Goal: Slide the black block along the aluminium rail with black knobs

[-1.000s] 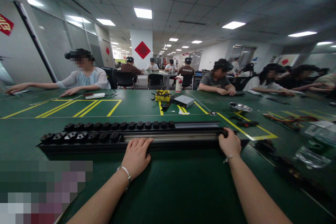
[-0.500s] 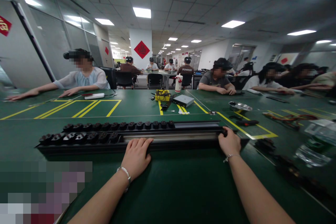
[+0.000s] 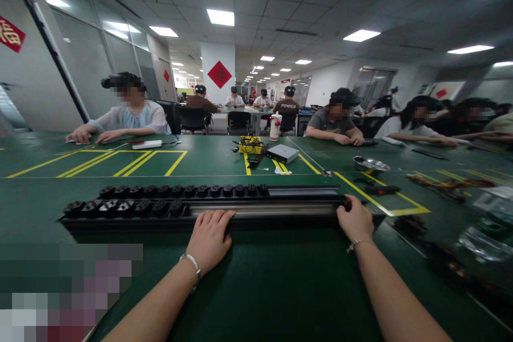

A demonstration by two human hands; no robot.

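A long black rail (image 3: pixel 256 224) lies across the green table, with several dark round sockets (image 3: pixel 143 207) along its left part. Behind it is a second black rail (image 3: pixel 304 191), also lined with sockets at the left. My left hand (image 3: pixel 211 240) rests on the front rail's near edge around its middle, fingers curled over the edge. At the right end of the same rail, my right hand (image 3: pixel 356 219) is closed round a small black piece (image 3: pixel 347 203), mostly covered by the fingers.
Several dark parts (image 3: pixel 444 262) and a clear plastic bottle (image 3: pixel 491 230) are at the right. Farther back are a metal bowl (image 3: pixel 371 164), a grey box (image 3: pixel 282 153), a yellow block (image 3: pixel 250 145) with cables and a white bottle (image 3: pixel 275 126). People sit across the table.
The view has shifted slightly. My right hand still holds the piece at the rail's right end, and my left hand stays on the rail. The person at the left has drawn an outstretched arm in.
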